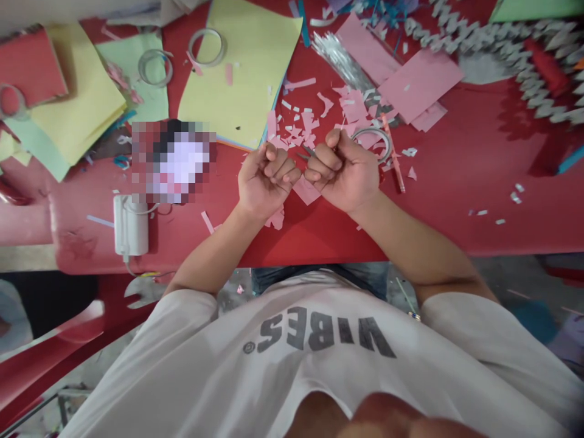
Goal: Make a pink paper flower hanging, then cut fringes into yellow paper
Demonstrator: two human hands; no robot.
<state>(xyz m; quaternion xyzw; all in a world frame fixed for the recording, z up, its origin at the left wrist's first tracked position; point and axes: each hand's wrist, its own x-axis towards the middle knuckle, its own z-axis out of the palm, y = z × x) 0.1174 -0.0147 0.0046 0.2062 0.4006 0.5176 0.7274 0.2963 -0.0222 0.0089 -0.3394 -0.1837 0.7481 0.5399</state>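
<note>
My left hand (pixel 269 180) is closed above the red table (pixel 333 240), its fingers curled in towards the palm. Close beside it, my right hand (pixel 344 172) is also closed, with thumb and forefinger pinched together. Whatever either hand holds is too small or hidden to make out. A thin grey pointed piece (pixel 309 152) shows between the two hands. Small pink paper scraps (pixel 303 125) are scattered just beyond my fingers, and a pink square of paper (pixel 307 190) lies beneath them. Behind my right hand is a roll of tape (pixel 381 139), partly covered, with a pink pencil-like stick (pixel 393 155) alongside.
Yellow paper sheets (pixel 237 73) lie at the back, with another tape roll (pixel 206 47) on top. To the left are a blurred-out phone-like object (pixel 180 161) and a white power bank (pixel 131 225) with a cable. Pink cards (pixel 422 82) and a folded paper chain (pixel 490 36) occupy the back right.
</note>
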